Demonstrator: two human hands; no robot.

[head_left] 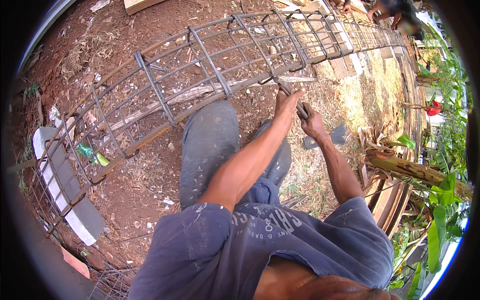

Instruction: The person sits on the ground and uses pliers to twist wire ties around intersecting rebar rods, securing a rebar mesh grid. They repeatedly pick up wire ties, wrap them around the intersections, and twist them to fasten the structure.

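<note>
Left hand (287, 100) closed around near lower bar of long rebar cage (210, 65), lying across red dirt ground (145, 180). Right hand (313, 122) just beside, gripping dark tool handle (301, 110). Concrete block (65, 185) under cage's left end.

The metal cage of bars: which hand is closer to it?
Left. The left hand reaches the lower bar of the rebar cage, seemingly touching it. The right hand sits just behind, gripping a tool handle, a little farther off.

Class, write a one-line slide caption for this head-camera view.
Both hands, left hand and right hand, work a tying tool at a long rebar cage over red soil.
</note>
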